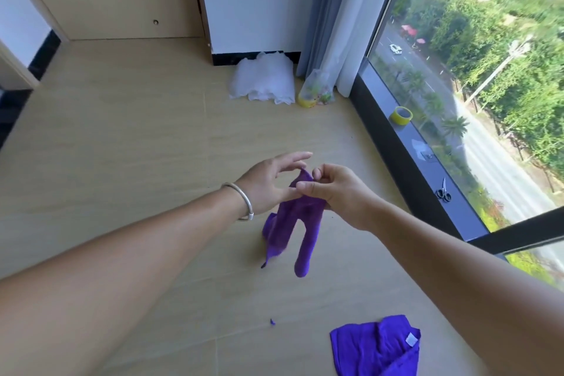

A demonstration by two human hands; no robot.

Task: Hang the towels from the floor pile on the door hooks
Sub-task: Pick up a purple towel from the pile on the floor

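Nearest you, a flat purple cloth towel with a white label [378, 345] lies on the pale wood-look floor [137, 137]. Beyond it, your hands meet in the air at the top edge of a second, crumpled purple towel [293, 223], which hangs clear of the floor. Your right hand [332, 192] pinches that edge with curled fingers; your left hand [268, 183], wearing a silver bangle [242, 200], touches it with thumb and loosely extended fingers. Farther off, past the hanging towel, white crumpled sheeting [262, 79] rests against the wall.
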